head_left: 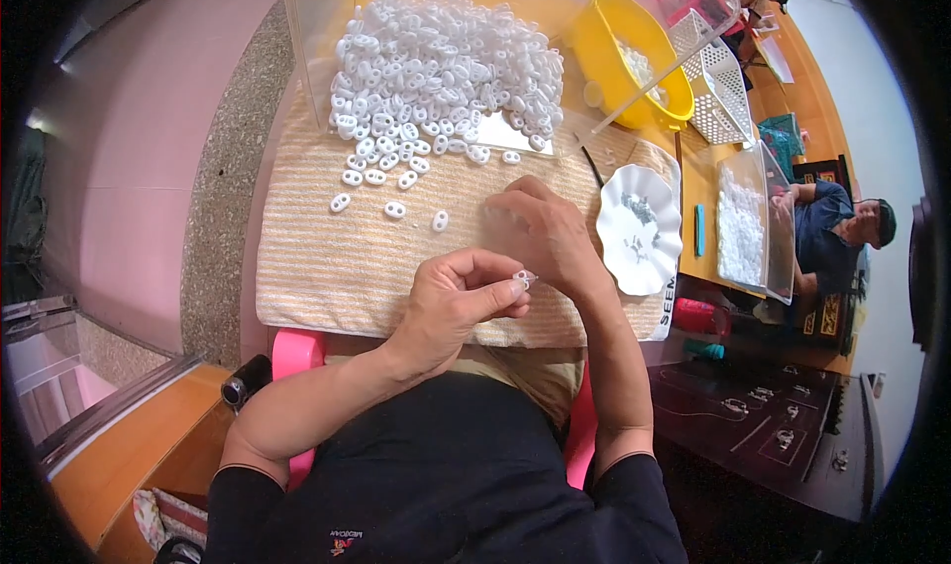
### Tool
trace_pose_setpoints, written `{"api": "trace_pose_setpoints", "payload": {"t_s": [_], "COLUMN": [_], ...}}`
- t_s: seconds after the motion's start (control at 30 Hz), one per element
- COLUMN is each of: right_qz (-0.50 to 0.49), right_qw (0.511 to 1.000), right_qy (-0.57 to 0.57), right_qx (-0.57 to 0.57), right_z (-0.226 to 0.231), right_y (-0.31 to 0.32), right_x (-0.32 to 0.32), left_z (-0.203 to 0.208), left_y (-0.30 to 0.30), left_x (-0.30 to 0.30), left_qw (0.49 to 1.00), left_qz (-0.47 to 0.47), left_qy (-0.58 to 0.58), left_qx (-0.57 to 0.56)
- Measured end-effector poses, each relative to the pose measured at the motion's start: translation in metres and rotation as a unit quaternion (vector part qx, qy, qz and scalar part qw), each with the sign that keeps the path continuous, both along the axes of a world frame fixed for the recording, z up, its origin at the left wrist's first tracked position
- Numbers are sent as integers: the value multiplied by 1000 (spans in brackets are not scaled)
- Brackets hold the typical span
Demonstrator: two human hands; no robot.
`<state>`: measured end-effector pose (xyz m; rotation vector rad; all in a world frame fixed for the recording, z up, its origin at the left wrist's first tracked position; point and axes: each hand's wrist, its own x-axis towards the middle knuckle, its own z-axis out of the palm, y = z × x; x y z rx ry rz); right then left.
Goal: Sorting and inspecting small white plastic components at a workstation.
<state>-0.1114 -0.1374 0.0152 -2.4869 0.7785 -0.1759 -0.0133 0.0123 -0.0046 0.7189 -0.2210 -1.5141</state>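
Over the striped towel, my left hand (458, 295) pinches a small white two-holed plastic piece (523, 280) between thumb and forefinger. Just beyond and to the right of it, my right hand (545, 229) hovers with its fingers curled downward. Those fingertips are smeared by motion, so I cannot tell whether they hold anything. Ahead of both hands lies a big heap of similar white oval two-holed pieces (436, 59), several of them loose on the striped towel (327, 257). Right of my right forearm, a white scalloped dish (614, 252) bears small greyish bits.
Clear plastic walls (309, 59) surround the heap. Behind it to the right stand a yellow basin (600, 54) and a white perforated basket (728, 99). A thin black stick (591, 165) lies near the dish. Far right, another person (832, 217) sits by a clear bin of white pieces (739, 222).
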Motion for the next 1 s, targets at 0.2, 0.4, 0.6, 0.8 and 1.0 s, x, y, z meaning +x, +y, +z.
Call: {"api": "trace_pose_setpoints", "payload": {"t_s": [0.2, 0.4, 0.6, 0.8, 1.0], "right_qz": [19, -6, 26, 5, 35], "right_qw": [1000, 999, 996, 991, 994], "right_qy": [2, -35, -64, -118, -77], "right_qx": [-9, -16, -59, -60, -72], "right_z": [-4, -10, -24, -32, -27], "right_y": [0, 7, 4, 9, 6], "right_x": [-1, -3, -9, -7, -13], "left_z": [3, 3, 3, -1, 2], "left_y": [0, 0, -1, 1, -1], "left_x": [0, -1, -2, -1, -1], "left_qw": [1000, 1000, 1000, 1000, 1000], "left_qz": [3, 11, 11, 7, 5], "left_qy": [-2, 3, 5, 0, 3], "left_qx": [0, 6, 8, 7, 4]}}
